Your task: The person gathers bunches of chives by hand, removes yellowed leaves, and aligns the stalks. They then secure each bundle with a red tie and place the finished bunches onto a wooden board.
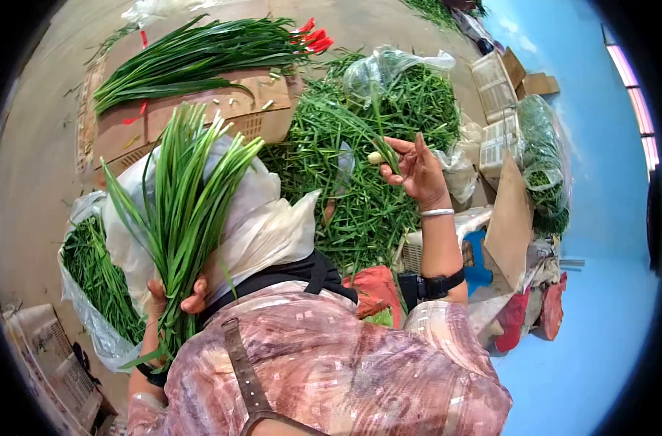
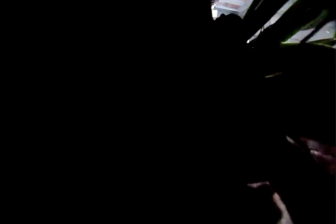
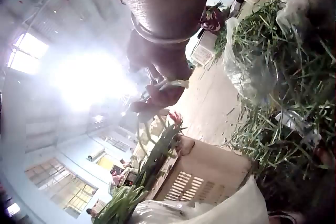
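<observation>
In the head view my left hand point(image 1: 194, 299) grips a thick bunch of long green leafy stalks point(image 1: 182, 196), their pale ends fanned upward over my lap. Raised above a large heap of loose greens point(image 1: 374, 211), my right hand point(image 1: 420, 174) pinches a thin green stalk with a round whitish bulb end point(image 1: 375, 158). The right wrist view catches this hand point(image 3: 160, 58) from beneath, the pale stalk end point(image 3: 180, 84) between its fingers. Nearly all of the left wrist view is dark, with leaves point(image 2: 307, 24) at its upper right.
A big pile of green stalks point(image 1: 207, 54) with red ties point(image 1: 314, 36) lies on a cardboard-covered crate point(image 1: 193, 120) ahead. A plastic bag of greens point(image 1: 91, 269) stands at left. Crates point(image 1: 494, 83) and a filled clear bag point(image 1: 542, 145) line the blue wall point(image 1: 600, 182) at right.
</observation>
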`<action>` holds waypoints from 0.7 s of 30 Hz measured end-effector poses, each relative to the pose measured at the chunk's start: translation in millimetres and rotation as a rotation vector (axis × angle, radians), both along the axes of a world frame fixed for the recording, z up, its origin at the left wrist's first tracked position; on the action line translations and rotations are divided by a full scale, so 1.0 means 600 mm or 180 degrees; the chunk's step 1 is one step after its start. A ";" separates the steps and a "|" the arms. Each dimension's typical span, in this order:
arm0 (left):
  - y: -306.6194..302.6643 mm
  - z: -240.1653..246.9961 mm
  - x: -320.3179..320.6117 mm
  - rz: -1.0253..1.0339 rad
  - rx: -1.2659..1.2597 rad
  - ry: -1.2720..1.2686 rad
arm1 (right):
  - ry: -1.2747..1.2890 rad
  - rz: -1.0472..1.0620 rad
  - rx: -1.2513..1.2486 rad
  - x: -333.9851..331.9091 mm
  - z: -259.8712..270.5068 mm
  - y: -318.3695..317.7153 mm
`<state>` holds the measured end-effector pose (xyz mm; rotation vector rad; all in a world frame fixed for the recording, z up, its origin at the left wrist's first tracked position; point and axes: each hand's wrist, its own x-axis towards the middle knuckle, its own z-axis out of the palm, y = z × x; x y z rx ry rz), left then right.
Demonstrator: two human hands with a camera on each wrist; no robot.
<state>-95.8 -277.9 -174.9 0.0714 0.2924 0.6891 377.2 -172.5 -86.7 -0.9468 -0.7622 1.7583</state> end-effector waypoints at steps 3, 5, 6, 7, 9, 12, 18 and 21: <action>0.001 -0.008 -0.004 -0.0016 -0.0086 -0.0096 | -0.0636 -0.0115 -0.0071 0.007 0.008 -0.007; 0.014 -0.004 -0.007 -0.0228 0.0213 -0.0016 | -0.0941 -0.0089 -0.0178 0.004 0.012 -0.010; 0.013 0.003 -0.006 -0.0181 0.0206 0.0014 | -0.1634 0.0226 -0.0104 0.005 0.008 -0.008; 0.011 0.014 0.001 -0.0031 0.0098 0.0126 | -0.2327 0.0543 -0.0016 0.006 0.004 -0.006; 0.010 0.021 0.003 0.0143 0.0000 0.0214 | -0.3150 0.0909 -0.0229 0.007 0.001 0.005; 0.010 0.029 0.007 0.0130 -0.0055 0.0346 | -0.2078 0.0550 -0.0626 0.020 0.008 0.003; 0.010 0.006 0.000 0.0007 -0.0027 0.0198 | -0.0850 0.0209 -0.0737 0.046 -0.032 0.012; 0.011 0.008 0.001 -0.0004 -0.0005 0.0197 | -0.0430 -0.0114 -0.0704 -0.003 -0.005 0.002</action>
